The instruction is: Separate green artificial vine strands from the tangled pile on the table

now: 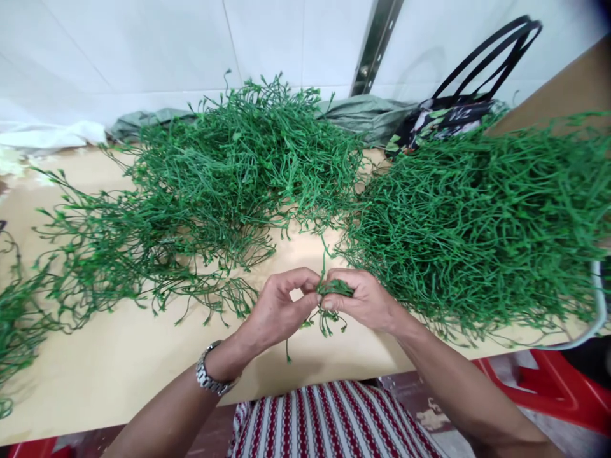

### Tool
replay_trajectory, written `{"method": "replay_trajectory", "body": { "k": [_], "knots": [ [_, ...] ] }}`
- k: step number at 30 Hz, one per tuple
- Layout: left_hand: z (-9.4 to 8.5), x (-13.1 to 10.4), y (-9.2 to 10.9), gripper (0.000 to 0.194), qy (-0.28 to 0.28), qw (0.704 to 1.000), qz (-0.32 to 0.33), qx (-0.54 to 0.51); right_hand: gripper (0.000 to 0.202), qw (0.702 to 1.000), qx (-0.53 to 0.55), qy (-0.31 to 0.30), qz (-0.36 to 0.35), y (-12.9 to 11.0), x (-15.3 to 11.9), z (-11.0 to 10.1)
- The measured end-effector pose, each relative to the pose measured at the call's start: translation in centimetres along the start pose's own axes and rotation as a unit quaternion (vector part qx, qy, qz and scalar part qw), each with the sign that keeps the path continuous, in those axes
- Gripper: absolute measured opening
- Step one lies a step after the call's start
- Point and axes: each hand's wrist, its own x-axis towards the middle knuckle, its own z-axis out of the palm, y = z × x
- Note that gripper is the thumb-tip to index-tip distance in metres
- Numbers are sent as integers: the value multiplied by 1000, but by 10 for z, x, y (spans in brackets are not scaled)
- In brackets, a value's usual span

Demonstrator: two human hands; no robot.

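My left hand point(279, 308) wears a metal-banded watch point(210, 372) at the wrist and pinches a thin green stem point(324, 257) between thumb and forefinger. Against it, my right hand point(370, 302) is closed on a small bunch of green sprigs point(338, 288). Bud-tipped ends of sprigs hang below the fingers. The two hands meet low over the table, and the fingers partly hide where stem and bunch come together. To their right lies a thick heap of green stems point(477, 235); a looser heap point(229, 165) spreads behind and to the left.
The pale table point(157, 356) backs onto a white tiled wall with a metal upright point(377, 44). A black-handled floral bag point(449, 117) and brown cardboard point(563, 89) stand behind the right heap. Red stools point(548, 388) show below the table edge.
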Motion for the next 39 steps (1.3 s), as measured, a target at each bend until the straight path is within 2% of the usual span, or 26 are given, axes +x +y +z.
{"method": "replay_trajectory", "body": {
  "k": [4,9,12,16,21,28,31,34,36,39],
  "knots": [
    [1,-4,-4,9,16,1000,-10,-25,24,1000,-5,-13,19,0,1,0],
    [0,-2,-14,8,23,996,-54,-69,14,996,-61,-23,-56,2,4,0],
    [1,-1,-17,8,47,996,-48,-50,11,997,-63,-25,-21,4,2,4],
    [1,-2,-17,10,81,996,-9,17,11,998,-52,-10,35,5,0,12],
    [0,-6,-20,7,76,997,-21,3,21,998,-54,-6,40,2,0,18],
    [4,-15,-20,6,97,994,-31,-31,7,995,-93,-11,16,-2,-1,27],
    [2,-19,-17,9,85,996,-19,10,16,996,-77,-29,18,0,0,29],
    [-5,-21,-15,10,37,998,-25,50,20,998,-32,-46,1,2,0,31],
    [-9,-22,-13,10,14,998,-34,44,19,999,-11,-49,6,2,-1,31],
    [-11,-23,-12,9,15,998,-65,-7,15,999,-10,-42,21,0,-2,32]
  ]
}}
